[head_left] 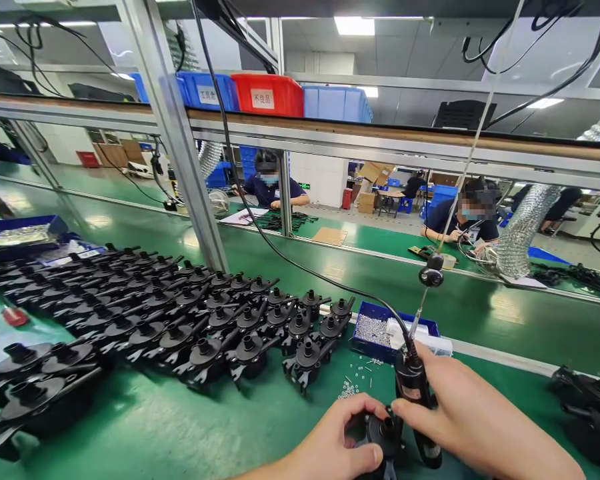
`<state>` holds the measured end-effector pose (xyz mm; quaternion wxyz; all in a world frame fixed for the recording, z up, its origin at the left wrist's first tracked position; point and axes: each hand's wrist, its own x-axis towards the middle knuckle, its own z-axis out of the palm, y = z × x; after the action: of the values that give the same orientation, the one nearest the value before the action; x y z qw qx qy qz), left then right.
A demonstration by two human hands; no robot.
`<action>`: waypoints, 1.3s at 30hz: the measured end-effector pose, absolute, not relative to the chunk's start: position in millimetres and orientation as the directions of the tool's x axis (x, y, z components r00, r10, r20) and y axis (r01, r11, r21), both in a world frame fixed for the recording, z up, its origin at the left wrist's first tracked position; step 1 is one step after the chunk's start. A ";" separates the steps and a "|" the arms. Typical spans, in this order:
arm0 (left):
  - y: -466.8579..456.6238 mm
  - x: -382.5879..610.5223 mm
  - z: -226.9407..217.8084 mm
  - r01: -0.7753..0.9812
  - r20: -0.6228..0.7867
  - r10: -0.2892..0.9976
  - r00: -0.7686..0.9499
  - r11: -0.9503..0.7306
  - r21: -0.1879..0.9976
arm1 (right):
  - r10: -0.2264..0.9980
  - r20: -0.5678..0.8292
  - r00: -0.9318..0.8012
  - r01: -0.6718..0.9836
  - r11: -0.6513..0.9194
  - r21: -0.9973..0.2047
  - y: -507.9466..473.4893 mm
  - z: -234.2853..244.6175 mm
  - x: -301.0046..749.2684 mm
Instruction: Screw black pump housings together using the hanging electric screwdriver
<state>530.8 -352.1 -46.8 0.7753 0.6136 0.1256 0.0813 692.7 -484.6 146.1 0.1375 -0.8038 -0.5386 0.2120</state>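
Observation:
Low in the view, my left hand [341, 440] is closed around a black round plastic housing [386, 435] with a short tube on top, holding it at the table. My right hand [463, 397] wraps round a black electric screwdriver [413, 387], thumb towards the housing. The screwdriver hangs from a cord, with its cable leaving the top. Its lower end is beside the housing, leaning slightly; I cannot make out its tip or whether it touches. Loose small nuts and pins [349, 388] lie on the green table just beyond my left hand.
Rows of similar black housings [173, 337] cover the left and middle table. A blue tray [375, 350] of small metal parts stands behind my hands. More black parts [587, 413] lie at right. A metal post [180, 147] rises at left. Co-workers [267, 183] sit across the line.

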 end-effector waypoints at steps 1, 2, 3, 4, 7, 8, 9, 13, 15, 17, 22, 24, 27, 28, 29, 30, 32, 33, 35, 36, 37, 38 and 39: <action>-350.1 530.2 -44.8 0.030 -0.093 0.263 0.960 0.236 0.971 | 0.935 -0.173 0.309 0.821 -0.354 -0.449 -484.7 146.2 693.9; -347.2 529.3 -41.7 0.029 -0.085 0.241 0.967 0.230 0.973 | 0.945 -0.147 0.292 0.834 -0.327 -0.444 -484.4 146.0 695.1; -343.4 528.2 -37.7 0.026 -0.072 0.229 0.971 0.197 0.980 | 0.952 -0.118 0.284 0.845 -0.306 -0.438 -483.6 145.3 696.3; -338.7 527.1 -33.2 0.017 -0.048 0.252 0.967 0.122 0.992 | 0.956 -0.088 0.280 0.851 -0.290 -0.438 -481.9 144.4 697.3; -323.3 525.1 -22.2 0.042 0.103 0.440 0.892 -0.308 0.951 | 0.952 -0.036 0.305 0.849 -0.289 -0.441 -472.2 140.4 699.2; -319.0 525.1 -21.0 0.104 0.138 0.477 0.868 -0.446 0.889 | 0.950 -0.041 0.310 0.843 -0.295 -0.449 -468.3 139.1 699.6; -315.5 525.4 -21.3 0.176 0.141 0.487 0.862 -0.549 0.817 | 0.949 -0.050 0.313 0.837 -0.300 -0.457 -464.9 137.9 700.1; -310.8 527.6 -30.0 0.417 -0.075 0.466 0.882 -0.695 0.586 | 0.942 -0.096 0.321 0.822 -0.327 -0.465 -459.5 134.7 704.5; -311.6 528.3 -32.5 0.460 -0.134 0.464 0.876 -0.718 0.523 | 0.935 -0.111 0.338 0.819 -0.350 -0.455 -461.2 134.2 707.7; -312.4 528.9 -32.7 0.466 -0.148 0.457 0.877 -0.733 0.495 | 0.927 -0.122 0.355 0.809 -0.370 -0.456 -463.0 134.7 710.7; -312.0 534.9 -30.8 0.473 -0.141 0.464 0.875 -0.754 0.457 | 0.923 -0.108 0.369 0.815 -0.377 -0.440 -461.3 136.8 714.1; -311.0 539.4 -30.6 0.486 -0.146 0.473 0.869 -0.759 0.433 | 0.928 -0.096 0.360 0.826 -0.364 -0.430 -459.5 136.4 714.5; -308.8 545.9 -31.6 0.508 -0.135 0.502 0.854 -0.751 0.422 | 0.929 -0.089 0.358 0.830 -0.360 -0.426 -458.1 135.0 714.5; -308.1 547.7 -32.2 0.513 -0.128 0.511 0.850 -0.747 0.423 | 0.930 -0.087 0.357 0.831 -0.359 -0.426 -458.0 134.8 714.4; -307.6 549.1 -32.8 0.517 -0.124 0.518 0.847 -0.743 0.424 | 0.931 -0.087 0.355 0.832 -0.356 -0.425 -458.1 134.7 714.4; -307.2 550.3 -33.2 0.518 -0.121 0.521 0.845 -0.742 0.426 | 0.932 -0.087 0.352 0.833 -0.354 -0.425 -458.3 134.8 714.3; -307.2 552.0 -33.3 0.518 -0.119 0.521 0.845 -0.743 0.425 | 0.932 -0.092 0.351 0.831 -0.355 -0.428 -459.2 135.5 714.1; -307.5 552.7 -32.9 0.518 -0.120 0.520 0.846 -0.745 0.421 | 0.931 -0.095 0.351 0.828 -0.356 -0.432 -459.7 135.7 714.0; -308.2 553.7 -32.0 0.516 -0.122 0.515 0.848 -0.752 0.410 | 0.932 -0.085 0.351 0.831 -0.352 -0.430 -460.7 135.7 713.3; -308.5 554.2 -31.6 0.515 -0.121 0.513 0.850 -0.757 0.403 | 0.935 -0.069 0.348 0.839 -0.343 -0.423 -460.8 135.4 712.6; -308.6 554.6 -31.4 0.513 -0.121 0.511 0.851 -0.761 0.396 | 0.939 -0.048 0.341 0.848 -0.330 -0.415 -460.6 135.1 711.5; -308.5 555.0 -31.4 0.511 -0.120 0.508 0.853 -0.766 0.391 | 0.941 -0.024 0.336 0.857 -0.316 -0.408 -460.0 134.9 710.0; -308.2 555.3 -31.5 0.508 -0.120 0.504 0.855 -0.769 0.388 | 0.940 0.002 0.340 0.860 -0.310 -0.406 -459.0 135.0 708.1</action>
<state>555.3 -308.2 -31.5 0.2077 0.9404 0.2691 -0.0044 708.1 -459.0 135.0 0.1706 -0.8005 -0.5621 0.1185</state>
